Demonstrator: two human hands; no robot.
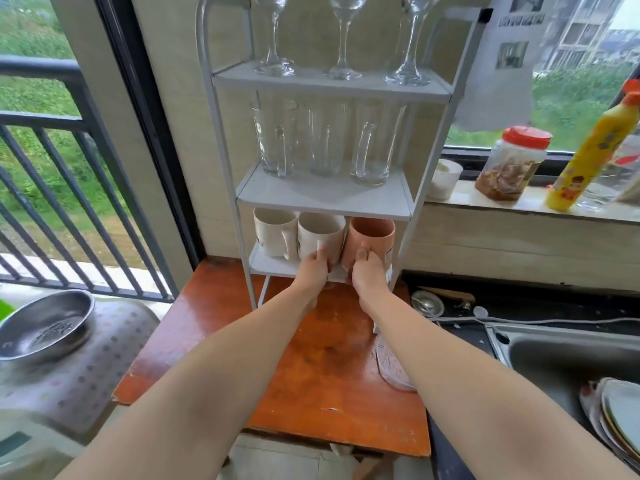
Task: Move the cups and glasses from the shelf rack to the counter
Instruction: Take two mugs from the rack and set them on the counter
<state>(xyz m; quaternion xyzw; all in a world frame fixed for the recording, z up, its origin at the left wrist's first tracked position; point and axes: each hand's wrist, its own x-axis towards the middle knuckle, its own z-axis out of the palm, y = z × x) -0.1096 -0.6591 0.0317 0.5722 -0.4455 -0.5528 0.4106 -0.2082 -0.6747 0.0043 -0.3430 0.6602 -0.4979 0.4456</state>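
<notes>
A white three-tier shelf rack (322, 202) stands on an orange wooden counter (311, 368). Its top tier carries three wine glasses (344, 39). Three tall clear glass mugs (325, 140) stand on the middle tier. The bottom tier holds a white mug (272, 233) at the left, a cream mug (318, 232) in the middle and a pink mug (372, 233) at the right. My left hand (313, 270) grips the cream mug by its handle. My right hand (369, 271) grips the pink mug by its handle. Both mugs still rest on the bottom tier.
A steel bowl (45, 327) sits on a dotted mat at the left. At the right are a steel sink (568, 358) and stacked plates (616, 420). The window sill holds a red-lidded jar (512, 164), a yellow bottle (592, 150) and a white cup (446, 178). A clear lid (391, 368) lies on the counter.
</notes>
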